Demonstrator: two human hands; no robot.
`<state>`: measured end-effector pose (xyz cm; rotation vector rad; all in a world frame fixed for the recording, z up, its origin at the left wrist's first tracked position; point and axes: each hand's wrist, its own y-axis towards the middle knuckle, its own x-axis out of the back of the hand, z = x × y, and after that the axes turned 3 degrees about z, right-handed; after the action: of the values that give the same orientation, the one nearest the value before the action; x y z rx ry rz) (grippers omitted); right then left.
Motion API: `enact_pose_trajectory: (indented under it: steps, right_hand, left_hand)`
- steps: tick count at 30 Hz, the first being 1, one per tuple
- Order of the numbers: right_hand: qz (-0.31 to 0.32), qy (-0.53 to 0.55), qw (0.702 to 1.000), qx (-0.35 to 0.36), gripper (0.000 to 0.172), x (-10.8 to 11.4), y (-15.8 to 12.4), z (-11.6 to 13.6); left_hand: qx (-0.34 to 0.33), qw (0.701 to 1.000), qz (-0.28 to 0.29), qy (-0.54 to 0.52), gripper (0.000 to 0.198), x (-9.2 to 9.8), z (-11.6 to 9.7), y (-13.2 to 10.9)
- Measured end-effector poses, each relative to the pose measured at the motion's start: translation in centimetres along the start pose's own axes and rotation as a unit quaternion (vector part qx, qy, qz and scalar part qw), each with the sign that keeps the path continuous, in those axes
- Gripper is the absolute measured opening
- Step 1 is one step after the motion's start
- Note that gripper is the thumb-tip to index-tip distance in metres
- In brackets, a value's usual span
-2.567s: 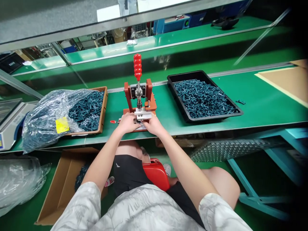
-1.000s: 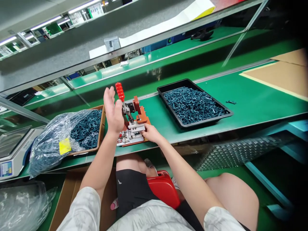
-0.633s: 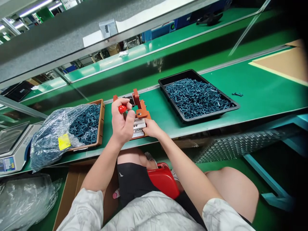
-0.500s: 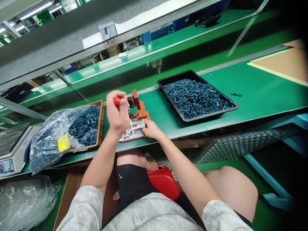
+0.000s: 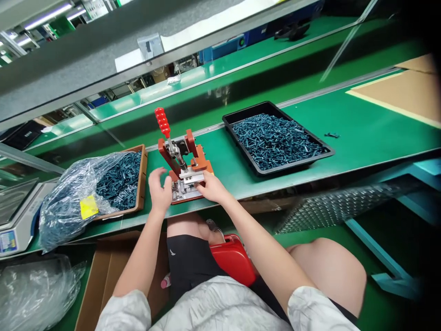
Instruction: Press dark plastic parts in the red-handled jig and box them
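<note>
Left hand [image 5: 159, 191] has let go of the red ribbed handle [image 5: 162, 122] of the orange-red metal toggle press [image 5: 189, 140]. A moment earlier its fingers were clenched around this handle; now they are open and spread in the air, just beside the press base, and touch nothing. The handle stands free, tilted up and away from the person. Right hand [image 5: 213, 187] stays on the press, with its fingertips [image 5: 202, 185] on the white metal block [image 5: 189, 177], but one cannot tell if they grasp the block or only press on it.

There are one press, two hands, two trays and one bag. The black plastic tray [image 5: 272, 174] at the right is full of small dark teal parts [image 5: 275, 142], too many for counting, and one more little piece [image 5: 331, 135] lies apart from it. The wooden tray [image 5: 143, 179] at the left holds the same parts, with a clear plastic bag [image 5: 62, 216] lying against it.

All this stands on a green bench belt [image 5: 375, 131], with a digital scale [image 5: 15, 220] at the far left. Below are a cardboard box [image 5: 99, 276] and a red case [image 5: 234, 259] on the lap. More green benches run behind.
</note>
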<state>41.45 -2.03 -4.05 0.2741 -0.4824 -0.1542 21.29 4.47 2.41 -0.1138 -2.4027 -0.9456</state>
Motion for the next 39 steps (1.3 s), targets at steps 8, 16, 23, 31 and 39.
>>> enact_pose_trajectory:
  steps: [8, 16, 23, 31, 39]
  right_hand:
    - [-0.012, -0.039, 0.999, -0.026, 0.033, -0.7, -0.3, 0.0]
    - [-0.066, -0.057, 0.996, -0.003, 0.032, -0.9, -0.1, 0.5]
    - [-0.073, -0.087, 0.991, 0.069, 0.014, -2.2, -8.5, 4.2]
    - [0.124, -0.072, 0.984, 0.107, 0.025, -3.0, -12.8, 4.3]
    - [-0.201, -0.274, 0.935, -0.104, 0.021, 16.8, -5.0, -2.3]
  left_hand:
    - [0.244, 0.930, -0.018, -0.275, 0.041, -1.0, 4.8, -2.9]
    - [0.286, 0.843, -0.151, -0.430, 0.033, -1.1, 4.6, -4.3]
    - [0.334, 0.877, -0.054, -0.340, 0.056, -0.6, -3.0, -16.9]
    - [0.513, 0.766, 0.080, -0.380, 0.052, 1.6, -0.2, -23.4]
    - [0.530, 0.837, 0.118, 0.069, 0.036, 17.6, 11.9, -26.2]
